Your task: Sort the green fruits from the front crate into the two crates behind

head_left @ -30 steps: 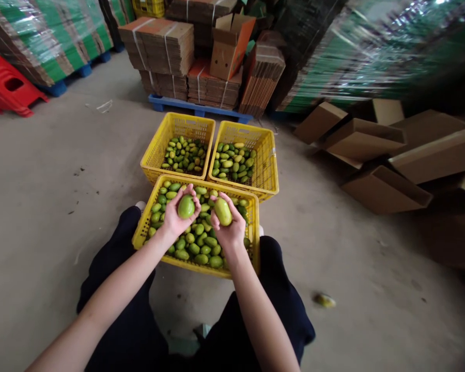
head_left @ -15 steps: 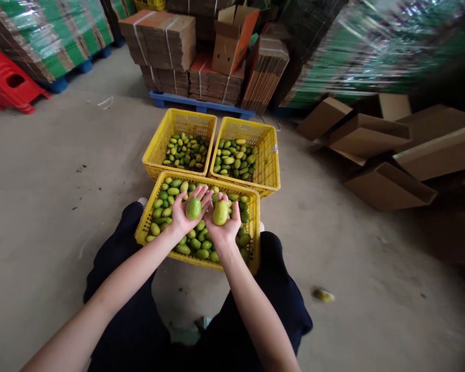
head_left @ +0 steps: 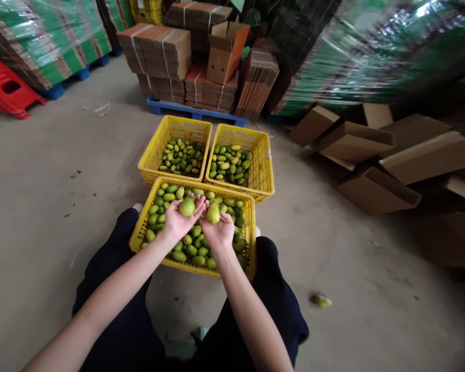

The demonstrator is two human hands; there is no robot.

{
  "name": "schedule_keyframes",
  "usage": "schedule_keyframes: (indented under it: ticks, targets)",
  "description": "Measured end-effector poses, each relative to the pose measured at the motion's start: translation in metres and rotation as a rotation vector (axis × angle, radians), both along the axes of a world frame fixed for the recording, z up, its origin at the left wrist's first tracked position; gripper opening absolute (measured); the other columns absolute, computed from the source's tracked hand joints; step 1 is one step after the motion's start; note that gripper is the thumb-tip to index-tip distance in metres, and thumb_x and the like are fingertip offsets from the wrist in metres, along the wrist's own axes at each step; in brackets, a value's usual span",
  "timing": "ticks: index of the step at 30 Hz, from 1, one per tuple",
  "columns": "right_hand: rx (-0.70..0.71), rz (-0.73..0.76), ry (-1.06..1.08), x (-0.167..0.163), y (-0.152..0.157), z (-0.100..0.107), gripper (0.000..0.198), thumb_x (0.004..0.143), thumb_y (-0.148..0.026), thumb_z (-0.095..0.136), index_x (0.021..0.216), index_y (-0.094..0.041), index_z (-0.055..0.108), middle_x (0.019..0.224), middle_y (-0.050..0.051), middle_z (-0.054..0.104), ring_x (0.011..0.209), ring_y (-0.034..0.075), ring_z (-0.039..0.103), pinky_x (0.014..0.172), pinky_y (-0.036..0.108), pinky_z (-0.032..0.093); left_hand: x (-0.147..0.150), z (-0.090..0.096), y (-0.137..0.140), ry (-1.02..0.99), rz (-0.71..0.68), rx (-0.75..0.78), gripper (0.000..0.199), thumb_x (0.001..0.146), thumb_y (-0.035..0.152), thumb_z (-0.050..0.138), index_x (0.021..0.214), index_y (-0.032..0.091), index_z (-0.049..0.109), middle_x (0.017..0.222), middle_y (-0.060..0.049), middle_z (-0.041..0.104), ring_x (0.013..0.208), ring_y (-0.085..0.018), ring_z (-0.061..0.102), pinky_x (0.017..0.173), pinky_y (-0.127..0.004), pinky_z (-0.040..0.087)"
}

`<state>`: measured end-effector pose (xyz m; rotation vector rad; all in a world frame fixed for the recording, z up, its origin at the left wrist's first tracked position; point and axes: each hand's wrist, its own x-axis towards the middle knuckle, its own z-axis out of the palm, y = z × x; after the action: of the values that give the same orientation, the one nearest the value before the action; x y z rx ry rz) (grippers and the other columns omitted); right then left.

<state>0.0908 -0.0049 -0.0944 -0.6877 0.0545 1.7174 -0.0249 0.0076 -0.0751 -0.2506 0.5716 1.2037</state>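
Observation:
On the palm of my left hand [head_left: 178, 221] rests a smooth green oval fruit [head_left: 187, 207], the fingers spread around it. My right hand [head_left: 219, 231] cradles a second, yellower-green fruit [head_left: 213, 213] with its fingers curled a little. Both palms face up, side by side, above a yellow plastic crate [head_left: 250, 243] between my knees. That crate holds many similar green fruits [head_left: 198, 260], some hidden under my hands and wrists.
Behind stand two more yellow crates, the left one [head_left: 149, 155] and the right one [head_left: 264, 160], both partly filled with fruit. Flattened cartons [head_left: 158, 51] are stacked on a blue pallet [head_left: 197, 112]. Open boxes [head_left: 375, 191] lie right; a red stool [head_left: 10, 88] stands left. One fruit [head_left: 321, 300] lies on the floor.
The fruits have turned in my hands and show rounder outlines now. My right fingers are more curled. The whole view has shifted slightly, so the crates sit lower and further left.

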Motion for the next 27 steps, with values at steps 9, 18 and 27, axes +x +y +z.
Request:
schedule_keyframes:
  ticks: [9,18,27]
  targets:
    - [0.069,0.052,-0.333,0.004,0.006,-0.006,0.014,0.072,-0.031,0.056,0.084,-0.023,0.055,0.086,0.004,0.067,0.095,0.023,0.064,0.092,0.045,0.052,0.004,0.002,0.003,0.271,-0.137,0.144,0.014,0.093,0.022,0.051,0.1,0.015,0.06,0.098,-0.01,0.067,0.092,-0.019,0.069,0.082,-0.033,0.058]
    - [0.907,-0.157,-1.481,0.03,-0.013,0.034,0.059,0.079,-0.01,0.062,0.131,-0.027,0.039,0.117,0.007,0.059,0.111,0.02,0.06,0.1,0.042,0.047,-0.013,0.014,-0.014,1.212,0.002,0.991,0.046,0.066,0.014,0.083,0.1,0.023,0.053,0.12,-0.007,0.057,0.109,-0.019,0.063,0.095,-0.033,0.05]
    - [0.361,0.266,-0.906,0.009,0.0,0.001,0.033,0.071,-0.033,0.065,0.096,-0.026,0.045,0.091,-0.002,0.062,0.069,0.016,0.067,0.066,0.032,0.057,-0.028,0.025,0.011,0.436,-0.09,0.181,0.016,0.081,0.024,0.06,0.094,0.015,0.063,0.086,-0.006,0.065,0.081,-0.018,0.065,0.073,-0.029,0.055]
